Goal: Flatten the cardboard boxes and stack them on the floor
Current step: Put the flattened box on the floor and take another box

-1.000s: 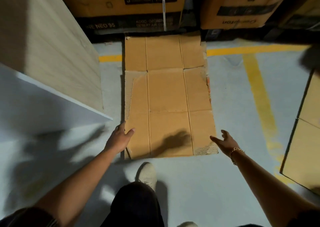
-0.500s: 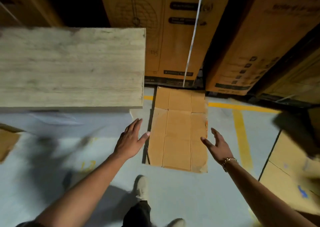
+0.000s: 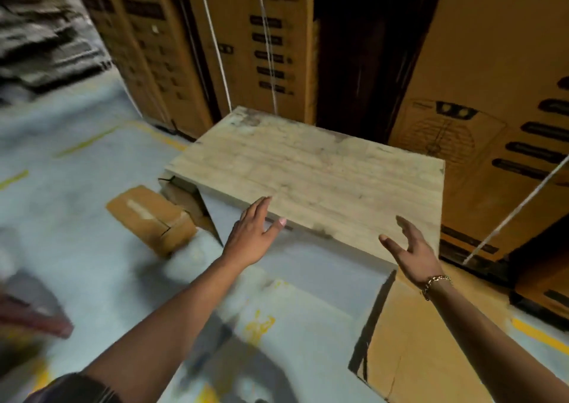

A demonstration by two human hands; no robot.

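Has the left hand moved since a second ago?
Yes. The left hand has gone from the flattened cardboard to over the near edge of the wooden table.

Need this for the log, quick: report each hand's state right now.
Left hand: open, fingers straight, holding nothing, at the near edge of the wooden top.
Right hand: open, fingers spread, holding nothing.

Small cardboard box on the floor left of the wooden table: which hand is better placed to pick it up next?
Probably the left. The left hand, open, is nearer the small box; the right hand, also open, is farther off, at the other side of the wooden table.
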